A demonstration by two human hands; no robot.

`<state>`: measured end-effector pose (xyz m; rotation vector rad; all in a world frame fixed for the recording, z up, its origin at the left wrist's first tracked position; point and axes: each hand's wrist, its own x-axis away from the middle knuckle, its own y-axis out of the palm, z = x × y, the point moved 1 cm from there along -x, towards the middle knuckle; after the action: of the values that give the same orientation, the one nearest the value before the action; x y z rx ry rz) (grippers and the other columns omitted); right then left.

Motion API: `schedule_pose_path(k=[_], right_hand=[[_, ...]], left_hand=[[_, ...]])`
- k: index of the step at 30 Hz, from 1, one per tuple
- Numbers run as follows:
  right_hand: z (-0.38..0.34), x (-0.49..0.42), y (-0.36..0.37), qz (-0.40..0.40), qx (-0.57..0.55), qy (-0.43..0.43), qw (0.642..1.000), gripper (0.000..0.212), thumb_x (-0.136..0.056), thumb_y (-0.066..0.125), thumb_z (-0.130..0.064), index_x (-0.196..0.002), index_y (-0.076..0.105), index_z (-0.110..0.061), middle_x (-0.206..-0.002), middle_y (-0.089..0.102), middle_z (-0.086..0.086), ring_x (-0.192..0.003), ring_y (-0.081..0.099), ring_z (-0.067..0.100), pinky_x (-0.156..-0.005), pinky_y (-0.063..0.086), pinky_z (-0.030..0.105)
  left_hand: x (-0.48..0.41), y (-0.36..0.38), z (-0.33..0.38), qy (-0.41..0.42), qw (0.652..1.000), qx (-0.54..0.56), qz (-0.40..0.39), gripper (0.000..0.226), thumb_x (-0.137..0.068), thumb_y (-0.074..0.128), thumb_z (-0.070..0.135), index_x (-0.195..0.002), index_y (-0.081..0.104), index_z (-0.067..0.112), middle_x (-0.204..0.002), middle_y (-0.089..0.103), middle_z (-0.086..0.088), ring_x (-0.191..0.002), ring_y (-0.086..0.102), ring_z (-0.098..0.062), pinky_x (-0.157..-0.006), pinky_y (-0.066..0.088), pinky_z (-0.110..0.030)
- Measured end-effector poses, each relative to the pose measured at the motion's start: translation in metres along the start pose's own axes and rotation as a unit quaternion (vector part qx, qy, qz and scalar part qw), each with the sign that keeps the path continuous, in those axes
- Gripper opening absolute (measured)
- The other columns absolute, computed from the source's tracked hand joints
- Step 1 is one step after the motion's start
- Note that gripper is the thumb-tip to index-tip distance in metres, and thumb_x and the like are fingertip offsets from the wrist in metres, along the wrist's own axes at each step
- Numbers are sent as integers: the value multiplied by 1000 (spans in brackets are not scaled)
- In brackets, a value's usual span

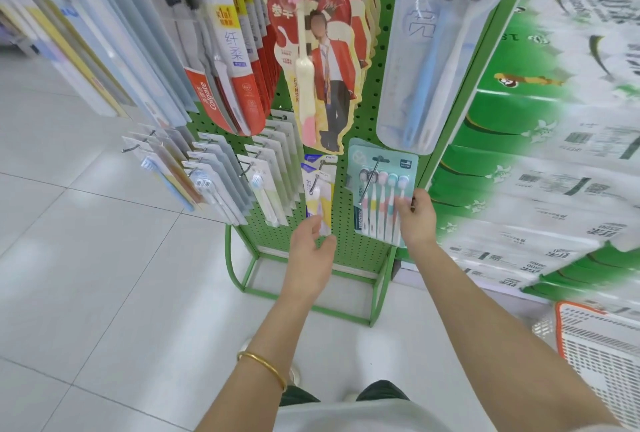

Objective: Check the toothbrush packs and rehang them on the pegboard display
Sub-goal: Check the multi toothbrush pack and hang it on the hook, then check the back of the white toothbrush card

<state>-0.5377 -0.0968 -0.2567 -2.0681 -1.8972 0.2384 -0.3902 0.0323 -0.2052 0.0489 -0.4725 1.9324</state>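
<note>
The pegboard is green-painted metal, perforated and smooth with a soft sheen; its hooks are bare bright wire. The five-brush pack has a clear glossy plastic blister over printed card, and the tall pack above it is shiny, slightly frosted plastic. The cut-out card looks like glossy printed paperboard. The floor tiles are pale, smooth and reflective. The bracelet is polished gold-coloured metal. The basket is matt white plastic mesh with an orange rim. The tissue bundles are wrapped in shiny film.

Right hand gripping edge of toothbrush pack
</note>
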Motion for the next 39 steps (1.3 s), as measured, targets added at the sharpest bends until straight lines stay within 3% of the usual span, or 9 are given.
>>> schedule_pose_path(k=[5, 10, 18, 24, 27, 29, 33, 36, 39], right_hand=[[8, 10, 1, -24, -10, -10, 1000, 33, -97, 50, -10, -71, 36, -26, -67, 38, -8, -59, 34, 5, -51, 31, 15], [11, 11, 1, -34, 7, -6, 999, 8, -97, 50, -14, -92, 47, -9, -72, 44, -4, -62, 39, 7, -55, 31, 21], [9, 2, 1, -29, 69, 19, 997, 27, -98, 49, -23, -113, 50, -1, -81, 52, 0, -72, 48, 17, -62, 37, 29], [15, 13, 3, 46, 74, 83, 993, 36, -93, 56, -13, -125, 47, 2, -124, 55, 16, -113, 54, 31, -98, 45, 41], [24, 44, 12, 40, 84, 105, 990, 26, -91, 53, -5, -116, 50, 1, -115, 56, 16, -106, 55, 32, -88, 44, 37], [27, 72, 31, -21, 84, 111, 990, 21, -91, 53, -6, -112, 52, -3, -109, 57, 11, -107, 55, 31, -94, 42, 38], [9, 99, 77, -93, 58, 63, 992, 49, -92, 58, -15, -136, 41, -3, -137, 46, 10, -130, 42, 25, -109, 31, 32], [-15, 97, 102, -53, 59, 37, 996, 67, -90, 63, -21, -145, 28, -4, -148, 35, 8, -137, 31, 21, -111, 22, 26], [-29, 89, 121, 13, 36, 31, 999, 72, -87, 66, -17, -145, 27, -2, -148, 34, 11, -138, 30, 22, -114, 23, 30]], left_hand=[[1, 2, 5, -4, 1000, -3, -1, 44, -98, 47, 10, -141, 38, 8, -142, 43, -4, -130, 41, -16, -107, 31, -26], [3, 5, 8, -6, 1000, -4, -8, 43, -98, 47, 11, -140, 38, 10, -141, 44, -4, -127, 43, -15, -105, 32, -25], [10, 2, 8, -25, 1000, 9, -10, 43, -97, 47, 10, -140, 38, 10, -139, 44, -3, -127, 44, -16, -110, 33, -31], [8, -15, 5, -31, 999, 20, 11, 42, -96, 47, 7, -138, 41, 7, -136, 48, -5, -124, 47, -16, -109, 35, -33], [-2, -28, 6, -21, 999, 40, 15, 33, -96, 47, 5, -128, 45, 11, -128, 50, -1, -121, 49, -17, -108, 37, -35], [-10, -37, 7, -15, 998, 51, 12, 36, -96, 46, 4, -132, 44, 9, -129, 50, -3, -121, 50, -20, -106, 39, -36], [-26, -59, 4, -3, 999, 45, -10, 37, -95, 45, 6, -132, 45, 11, -128, 52, -3, -119, 52, -25, -105, 41, -39], [-34, -75, 4, 6, 998, 31, -51, 37, -96, 44, 6, -133, 45, 11, -132, 51, -2, -119, 52, -18, -106, 41, -38], [-43, -90, 3, 25, 995, 7, -95, 38, -96, 43, 5, -134, 44, 10, -132, 50, -2, -117, 52, -17, -105, 41, -38]])
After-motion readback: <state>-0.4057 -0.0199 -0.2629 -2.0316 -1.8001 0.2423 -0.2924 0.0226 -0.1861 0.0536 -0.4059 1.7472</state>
